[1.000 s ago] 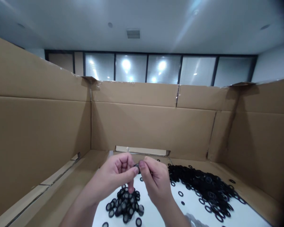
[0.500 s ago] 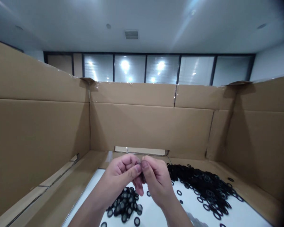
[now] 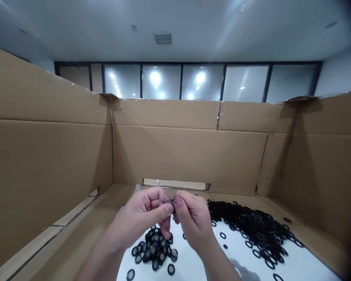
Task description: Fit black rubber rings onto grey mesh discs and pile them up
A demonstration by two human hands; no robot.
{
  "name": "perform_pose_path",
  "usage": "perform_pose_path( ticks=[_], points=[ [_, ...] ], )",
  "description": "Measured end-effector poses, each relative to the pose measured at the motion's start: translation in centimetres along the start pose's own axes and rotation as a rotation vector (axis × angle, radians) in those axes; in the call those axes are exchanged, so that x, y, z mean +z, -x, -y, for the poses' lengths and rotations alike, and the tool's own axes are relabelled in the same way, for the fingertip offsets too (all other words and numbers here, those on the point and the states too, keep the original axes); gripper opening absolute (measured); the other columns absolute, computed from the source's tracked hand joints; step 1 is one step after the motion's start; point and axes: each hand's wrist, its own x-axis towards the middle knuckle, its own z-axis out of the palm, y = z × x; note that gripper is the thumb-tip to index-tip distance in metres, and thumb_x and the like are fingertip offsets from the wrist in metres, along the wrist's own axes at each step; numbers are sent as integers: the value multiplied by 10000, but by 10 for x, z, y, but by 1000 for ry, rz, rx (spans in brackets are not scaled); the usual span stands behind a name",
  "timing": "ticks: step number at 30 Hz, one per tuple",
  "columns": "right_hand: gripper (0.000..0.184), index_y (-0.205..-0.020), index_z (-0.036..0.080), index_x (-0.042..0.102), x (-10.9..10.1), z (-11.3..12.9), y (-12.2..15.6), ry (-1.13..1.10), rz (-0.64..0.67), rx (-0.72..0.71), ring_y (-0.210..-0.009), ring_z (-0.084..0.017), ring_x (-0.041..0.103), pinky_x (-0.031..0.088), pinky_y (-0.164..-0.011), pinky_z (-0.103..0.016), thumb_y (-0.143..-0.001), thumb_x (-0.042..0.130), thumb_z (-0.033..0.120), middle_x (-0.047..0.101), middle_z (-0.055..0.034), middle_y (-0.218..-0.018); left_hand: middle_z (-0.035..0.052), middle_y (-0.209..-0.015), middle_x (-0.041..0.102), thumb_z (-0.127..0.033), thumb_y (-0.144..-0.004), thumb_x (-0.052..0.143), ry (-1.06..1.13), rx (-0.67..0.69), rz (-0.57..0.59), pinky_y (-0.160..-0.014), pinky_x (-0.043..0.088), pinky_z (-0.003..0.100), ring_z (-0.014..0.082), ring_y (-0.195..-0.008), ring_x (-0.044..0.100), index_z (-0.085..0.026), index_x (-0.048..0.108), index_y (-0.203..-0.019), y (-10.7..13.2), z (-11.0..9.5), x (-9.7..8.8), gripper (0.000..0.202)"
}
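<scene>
We hold both hands close together over the white surface [image 3: 190, 267], thumbs nearly meeting. Between their tips sits a small dark piece [image 3: 170, 203], mostly hidden by our fingers, so we cannot tell its full shape. The grip of our left hand [image 3: 146, 212] is closed on its left side, thumb laid along the front, with lower fingers curled beneath. The grip of our right hand [image 3: 193, 220] is closed on its other side, thumb and bent forefinger pinching.

Below our left hand we see a heap of dark discs with greyish centres [image 3: 155, 249]; a loose disc [image 3: 171, 269] lies just beside it, near our right forearm. Beyond our right hand spreads a much larger pile of black rings [image 3: 251, 226], its edge thinning into scattered singles. A separate ring [image 3: 223, 235] lies between that pile and our right wrist, with a small black dot-like piece [image 3: 225, 246] near it. Around everything we have tall cardboard walls [image 3: 175, 156], with a long slot [image 3: 175, 183] low in the far one
</scene>
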Motion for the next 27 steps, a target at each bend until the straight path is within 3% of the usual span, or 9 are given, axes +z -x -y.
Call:
perform_pose_path(
  ticks=[6, 10, 15, 21, 25, 27],
  points=[
    [382, -631, 199, 379, -1, 0, 0, 110, 95, -105, -501, -94, 367, 270, -507, -242, -1006, 448, 231, 384, 48, -574, -9, -585, 688, -316, -876, 738, 11, -140, 83, -515, 485, 186, 113, -505, 663, -163, 539, -767, 4, -4, -17, 274],
    [413, -605, 202, 364, 4, -2, -2, 93, 173, -18, -476, -90, 362, 263, -479, -235, -1003, 455, 268, 380, 53, -540, 18, -609, 707, -314, -870, 747, -47, -204, 65, -552, 501, 197, 122, -549, 672, -159, 552, -771, 7, -10, -25, 268],
    [438, -583, 212, 380, 11, -12, 0, 72, -46, 53, -444, -98, 396, 298, -456, -233, -1004, 440, 316, 423, 47, -488, 15, -653, 681, -353, -883, 728, 0, -99, 22, -601, 535, 214, 121, -596, 669, -137, 624, -827, -1, -6, -13, 246],
    [417, -635, 217, 424, 19, -12, 9, 39, -373, 68, -361, -93, 393, 312, -402, -222, -1039, 445, 318, 429, 70, -422, 17, -682, 636, -410, -898, 696, 155, -4, -91, -536, 540, 212, 105, -556, 614, -117, 655, -885, -13, 15, 23, 296],
    [412, -650, 225, 403, 18, -9, 10, 33, -391, 64, -325, -88, 368, 304, -389, -223, -1056, 408, 295, 405, 83, -400, -41, -582, 558, -422, -911, 674, 223, 15, -236, -438, 482, 174, 77, -454, 532, -143, 630, -892, -17, 26, 38, 283],
    [417, -646, 223, 392, 11, -8, 6, 69, -320, 35, -369, -95, 402, 314, -417, -225, -1056, 398, 300, 421, 69, -431, -44, -582, 559, -416, -925, 656, 193, 32, -225, -455, 504, 189, 85, -460, 544, -151, 626, -904, -15, 24, 34, 267]
  ],
)
